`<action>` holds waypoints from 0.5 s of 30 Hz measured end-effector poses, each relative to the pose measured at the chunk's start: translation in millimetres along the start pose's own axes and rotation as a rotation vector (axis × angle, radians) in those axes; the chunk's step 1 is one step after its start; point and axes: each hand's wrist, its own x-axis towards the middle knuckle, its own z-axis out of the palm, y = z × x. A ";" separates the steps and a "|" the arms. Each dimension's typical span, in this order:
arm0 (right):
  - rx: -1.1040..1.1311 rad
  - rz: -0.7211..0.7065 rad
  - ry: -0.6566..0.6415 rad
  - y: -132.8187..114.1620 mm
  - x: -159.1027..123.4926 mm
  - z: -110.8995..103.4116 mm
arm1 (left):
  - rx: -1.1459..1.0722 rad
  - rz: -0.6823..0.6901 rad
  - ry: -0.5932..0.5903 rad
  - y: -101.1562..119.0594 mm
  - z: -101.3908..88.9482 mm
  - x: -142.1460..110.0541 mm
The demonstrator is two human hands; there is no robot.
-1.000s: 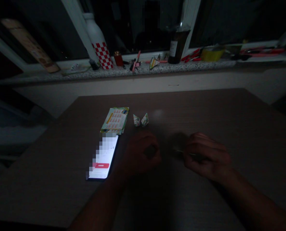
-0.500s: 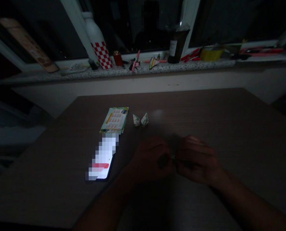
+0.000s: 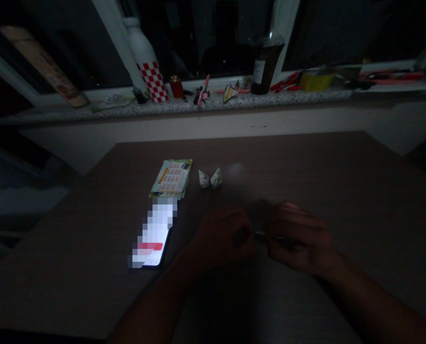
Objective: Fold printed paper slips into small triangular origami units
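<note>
Over the table, my left hand [image 3: 227, 234] is closed, its fingertips pressed together on a small piece of paper [image 3: 260, 233]. My right hand [image 3: 299, 236] pinches the other end. Only a thin pale edge shows between the hands; fingers and darkness hide the rest. Beyond my left hand stand two small pointed folded-paper pieces [image 3: 210, 178], printed in green and white, side by side. To their left lies a stack of printed leaflets [image 3: 172, 177] with green borders.
A phone with a lit screen [image 3: 151, 239] lies on the brown table [image 3: 342, 181], left of my left hand. Along the granite windowsill [image 3: 184, 108] stand a red-checked white bottle [image 3: 151, 71], a dark labelled container [image 3: 265, 69], a yellow item [image 3: 316, 80] and several pens.
My right hand has moved slightly to the right, away from the left. More of the pale edge shows between them. The table items have not moved.
</note>
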 end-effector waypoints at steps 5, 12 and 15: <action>0.001 0.003 -0.009 -0.7 2.4 -3.5 | -0.025 -0.024 0.007 -1.9 -4.4 -1.5; 0.016 0.029 -0.016 1.2 -0.3 -2.7 | -0.032 0.041 0.015 0.2 -3.0 -1.5; 0.016 0.044 -0.028 0.5 -0.7 -2.9 | -0.007 0.068 0.036 -1.1 -0.1 -1.4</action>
